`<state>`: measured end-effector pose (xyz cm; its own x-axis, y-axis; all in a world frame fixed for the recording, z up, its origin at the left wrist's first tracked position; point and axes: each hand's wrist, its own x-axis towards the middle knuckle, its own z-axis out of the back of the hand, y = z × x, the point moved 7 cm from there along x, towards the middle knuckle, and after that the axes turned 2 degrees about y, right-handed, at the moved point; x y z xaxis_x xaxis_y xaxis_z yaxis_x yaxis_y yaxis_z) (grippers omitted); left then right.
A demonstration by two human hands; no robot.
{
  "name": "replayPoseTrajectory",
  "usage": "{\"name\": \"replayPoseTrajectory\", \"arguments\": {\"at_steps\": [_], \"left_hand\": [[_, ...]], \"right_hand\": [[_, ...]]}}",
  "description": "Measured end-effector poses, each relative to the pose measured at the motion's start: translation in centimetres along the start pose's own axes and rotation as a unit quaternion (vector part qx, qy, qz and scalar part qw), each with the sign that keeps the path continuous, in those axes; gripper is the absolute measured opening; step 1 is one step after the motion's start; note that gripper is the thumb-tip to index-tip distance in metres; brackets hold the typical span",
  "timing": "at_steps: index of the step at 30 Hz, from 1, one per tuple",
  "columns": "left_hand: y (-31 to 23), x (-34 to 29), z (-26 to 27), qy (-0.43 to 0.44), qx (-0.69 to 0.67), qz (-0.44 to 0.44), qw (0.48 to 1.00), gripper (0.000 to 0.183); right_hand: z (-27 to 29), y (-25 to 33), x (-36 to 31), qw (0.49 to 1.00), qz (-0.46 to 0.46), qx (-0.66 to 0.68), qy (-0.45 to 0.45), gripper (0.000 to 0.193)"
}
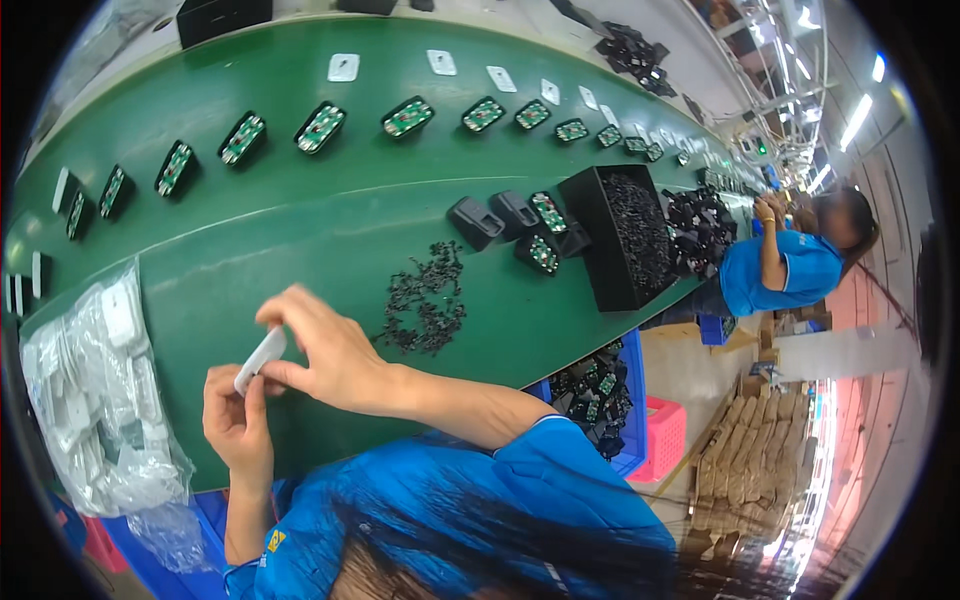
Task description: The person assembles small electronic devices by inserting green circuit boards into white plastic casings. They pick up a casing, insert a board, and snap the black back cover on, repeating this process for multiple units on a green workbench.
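Observation:
Between my two hands is a small white plastic cover [262, 358], tilted on its edge above the green table [330, 225]. My left hand [238, 415] pinches its lower end between thumb and fingers. My right hand [330, 355] grips its upper end, the fingers slightly blurred. To the right of my hands lies a loose pile of small black parts [425, 298], too small to name. Left of my hands, a clear plastic bag [100, 390] spills over the table edge, filled with similar white covers.
A row of black housings with green circuit boards [322, 127] runs along the table, white covers [343, 67] behind it. Black housings [475, 222] stand near a black box of small parts [625, 240]. A blue crate [630, 400] sits below the edge; a co-worker [785, 260] is at right.

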<state>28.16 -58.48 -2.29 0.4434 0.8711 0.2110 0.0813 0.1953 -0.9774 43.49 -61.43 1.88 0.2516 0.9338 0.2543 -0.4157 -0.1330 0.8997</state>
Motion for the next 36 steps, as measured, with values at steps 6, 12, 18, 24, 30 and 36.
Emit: {"name": "replayPoseTrajectory", "arguments": {"at_steps": [6,12,18,24,30,36], "left_hand": [[0.0,0.0,0.5,-0.009,-0.011,0.073,0.997,0.002],[-2.5,1.2,2.4,0.044,0.049,0.085,0.994,0.032],[-3.5,2.7,9.0,-0.041,-0.038,0.114,0.992,0.023],[-6.0,9.5,20.0,-0.146,0.015,0.02,0.989,0.011],[-2.8,17.2,30.4,-0.189,0.19,0.073,0.961,0.012],[1.3,22.1,32.3,-0.113,0.293,0.159,0.936,0.01]], "right_hand": [[-2.1,-1.7,0.7,0.985,-0.017,0.045,0.163,0.017],[-3.7,-2.5,1.4,0.954,-0.159,0.161,0.196,0.013],[-8.5,0.1,4.8,0.911,-0.158,0.253,0.284,0.027],[-11.5,2.2,18.9,0.98,0.133,-0.054,0.139,0.023],[-26.1,3.9,27.8,0.854,0.446,-0.232,0.138,0.038],[-31.8,-1.0,32.8,0.881,0.306,-0.264,0.244,0.045]]}}
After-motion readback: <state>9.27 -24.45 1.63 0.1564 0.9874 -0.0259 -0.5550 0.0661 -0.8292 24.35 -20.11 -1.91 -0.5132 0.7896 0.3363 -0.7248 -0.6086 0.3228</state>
